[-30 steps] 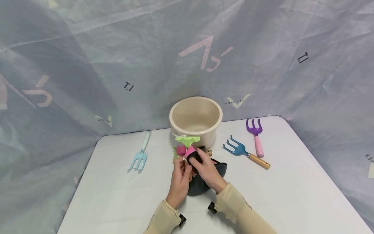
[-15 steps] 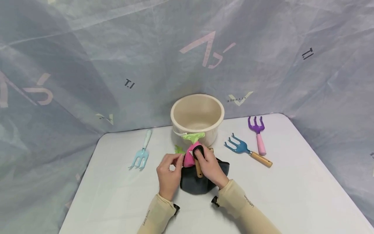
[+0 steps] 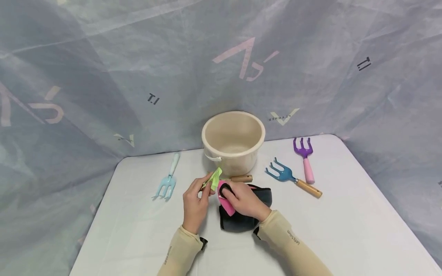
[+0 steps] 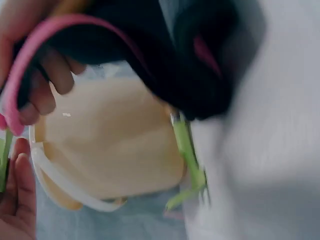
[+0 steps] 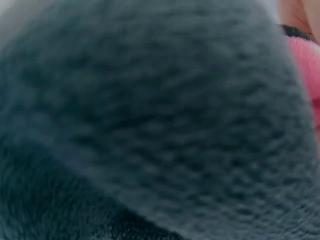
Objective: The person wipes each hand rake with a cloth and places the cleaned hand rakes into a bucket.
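In front of the bucket [image 3: 238, 164], I have the left hand [image 3: 196, 201] pinching a green tool [image 3: 215, 180], fingers of the right hand [image 3: 246, 199] gripping a dark bag [image 3: 239, 224]; probably parting them, next needing the bag steady.

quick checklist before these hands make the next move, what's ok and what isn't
1. Left hand pinches the light green tool head: ok.
2. Right hand grips the dark grey, pink-lined fabric pouch: ok.
3. A hand free: not ok, both hold something.
4. Round cream bucket upright: ok.
5. Blue three-pronged fork with wooden handle away from both hands: ok.
6. Pouch contents: cannot tell, hidden.
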The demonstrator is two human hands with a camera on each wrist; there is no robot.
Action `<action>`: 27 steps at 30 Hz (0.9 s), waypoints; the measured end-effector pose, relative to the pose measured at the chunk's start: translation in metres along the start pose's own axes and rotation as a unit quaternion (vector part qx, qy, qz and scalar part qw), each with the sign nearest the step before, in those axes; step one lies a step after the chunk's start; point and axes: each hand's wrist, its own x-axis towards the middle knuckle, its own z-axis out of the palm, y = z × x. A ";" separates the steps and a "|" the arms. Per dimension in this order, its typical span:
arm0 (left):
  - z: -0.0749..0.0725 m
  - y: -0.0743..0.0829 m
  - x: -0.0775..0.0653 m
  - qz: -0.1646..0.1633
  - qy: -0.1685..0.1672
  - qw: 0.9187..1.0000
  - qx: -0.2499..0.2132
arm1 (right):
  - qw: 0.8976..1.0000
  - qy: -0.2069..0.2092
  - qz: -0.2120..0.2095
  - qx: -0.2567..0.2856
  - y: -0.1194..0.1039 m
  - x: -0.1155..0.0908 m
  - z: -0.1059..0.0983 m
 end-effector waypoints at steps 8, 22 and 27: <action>-0.010 -0.002 0.005 0.169 0.045 0.984 0.010 | 0.961 -0.126 0.026 0.244 -0.001 -0.008 -0.011; -0.010 0.002 0.005 0.185 0.125 0.966 0.127 | 0.995 -0.039 -0.007 0.090 -0.012 0.001 -0.004; -0.008 0.004 0.004 0.088 0.121 0.974 0.168 | 0.948 0.118 -0.094 -0.280 -0.014 0.005 0.009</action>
